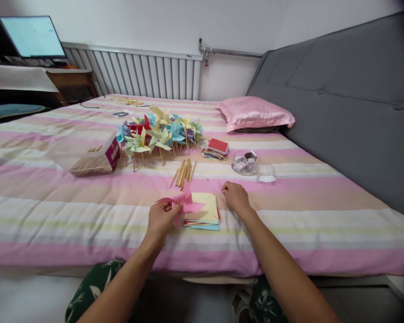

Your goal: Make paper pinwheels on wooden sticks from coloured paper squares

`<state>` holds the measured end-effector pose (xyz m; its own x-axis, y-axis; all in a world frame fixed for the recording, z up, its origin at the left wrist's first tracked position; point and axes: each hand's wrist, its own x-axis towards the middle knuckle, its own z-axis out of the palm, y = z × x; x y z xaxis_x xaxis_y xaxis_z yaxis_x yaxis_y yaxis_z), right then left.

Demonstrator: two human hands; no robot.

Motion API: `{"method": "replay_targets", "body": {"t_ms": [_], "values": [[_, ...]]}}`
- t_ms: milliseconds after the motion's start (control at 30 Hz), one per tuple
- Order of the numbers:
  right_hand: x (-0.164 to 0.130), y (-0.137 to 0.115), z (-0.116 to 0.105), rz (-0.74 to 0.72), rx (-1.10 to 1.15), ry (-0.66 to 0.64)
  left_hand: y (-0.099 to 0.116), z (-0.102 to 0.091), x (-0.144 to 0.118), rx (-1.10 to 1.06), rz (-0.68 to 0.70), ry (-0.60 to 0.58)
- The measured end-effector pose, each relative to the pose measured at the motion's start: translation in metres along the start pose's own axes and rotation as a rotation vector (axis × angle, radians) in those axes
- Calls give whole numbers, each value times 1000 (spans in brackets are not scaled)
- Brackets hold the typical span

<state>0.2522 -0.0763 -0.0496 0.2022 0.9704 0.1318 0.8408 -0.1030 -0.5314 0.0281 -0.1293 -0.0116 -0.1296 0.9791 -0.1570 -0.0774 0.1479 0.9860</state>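
The left hand (161, 218) pinches a folded pink pinwheel (183, 202) at its centre, fingers closed on the paper, holding it just above the near edge of a paper stack (204, 214) on the striped bed (289, 224). The right hand (234, 197) rests on the sheet beside the stack, fingers curled; whether it holds something small I cannot tell. Keeping that centre pinch firm should stop the four vanes springing open (folded paper likes to unfold). Loose sticks (184, 172) lie just beyond the stack, with finished pinwheels (160, 132) farther back, a clear box (87, 154) to their left and small jars (252, 166) to the right.
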Motion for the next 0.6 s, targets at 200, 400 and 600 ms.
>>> {"method": "replay_targets", "body": {"t_ms": [200, 400, 600], "values": [[-18, -23, -17, -109, 275, 4, -6, -3, 2, -15, -19, -23], [-59, -66, -22, -304, 871, -144, -7, -4, 1, -44, -25, -25], [-83, -86, -18, -473, 716, -117, -5, -1, -2, -59, 19, -48]]}}
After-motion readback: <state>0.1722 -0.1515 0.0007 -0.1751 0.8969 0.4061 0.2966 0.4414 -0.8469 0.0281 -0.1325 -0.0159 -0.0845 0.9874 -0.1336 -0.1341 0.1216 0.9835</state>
